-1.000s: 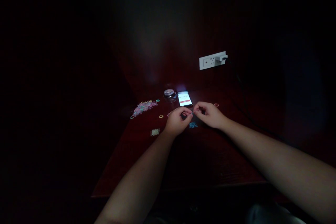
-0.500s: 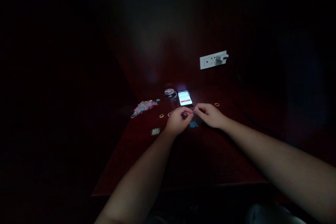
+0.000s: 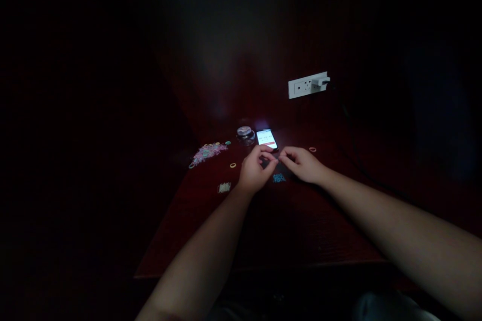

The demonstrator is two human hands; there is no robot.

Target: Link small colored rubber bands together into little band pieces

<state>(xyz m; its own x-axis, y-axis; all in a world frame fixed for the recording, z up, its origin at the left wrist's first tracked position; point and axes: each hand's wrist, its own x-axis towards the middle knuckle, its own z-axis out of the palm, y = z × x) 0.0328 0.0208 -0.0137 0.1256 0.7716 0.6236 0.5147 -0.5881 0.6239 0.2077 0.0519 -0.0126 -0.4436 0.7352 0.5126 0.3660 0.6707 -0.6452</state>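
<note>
My left hand (image 3: 257, 169) and my right hand (image 3: 301, 164) meet fingertip to fingertip above the dark red table, both closed in a pinch. Whatever they pinch is too small and dim to name. Just below the fingers lies a small group of blue bands (image 3: 279, 178). Left of my left wrist is a group of pale yellow bands (image 3: 224, 188). A loose yellow band (image 3: 233, 165) rests by my left hand, and a pinkish one (image 3: 313, 149) beyond my right hand. Farther left spreads a mixed pile of coloured bands (image 3: 209, 153).
A lit phone (image 3: 266, 138) lies just behind my hands, beside a clear jar with a lid (image 3: 245, 134). On the back wall is a white socket panel (image 3: 308, 85) with a plug in it. A dark cable (image 3: 352, 150) runs down at the right.
My left hand's fingers have shifted slightly, the index now overlapping the phone's lower edge. A pale band beside that hand is now hidden. Both hands stay pinched together; the view has moved a little.
</note>
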